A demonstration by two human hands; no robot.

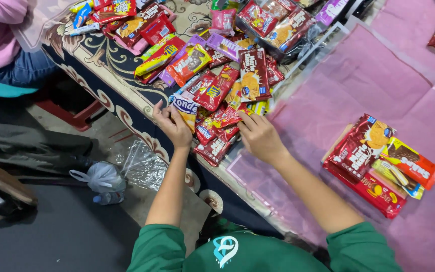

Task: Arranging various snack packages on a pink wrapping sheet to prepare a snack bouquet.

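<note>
**At the table's near edge: both hands in the snack pile**

At the near edge of the patterned table (107,75), the left hand (172,126) pinches a white-and-blue wrapped snack packet (185,107), fingers closed on its corner. The right hand (259,136) rests curled on red foil wrappers (221,132). A sorted stack of red biscuit packs (366,161) lies right, on pink plastic sheeting (358,85). Lifting one packet cleanly avoids dragging neighbours.

Your left hand (173,126) and right hand (259,135) rest on the near edge of the snack pile (217,75) on the table (107,75). To your right, a small stack of packets (376,166) lies on the plastic sheet (358,75) (well apart from the pile). A bag (101,177) sits on the floor at your left.
</note>
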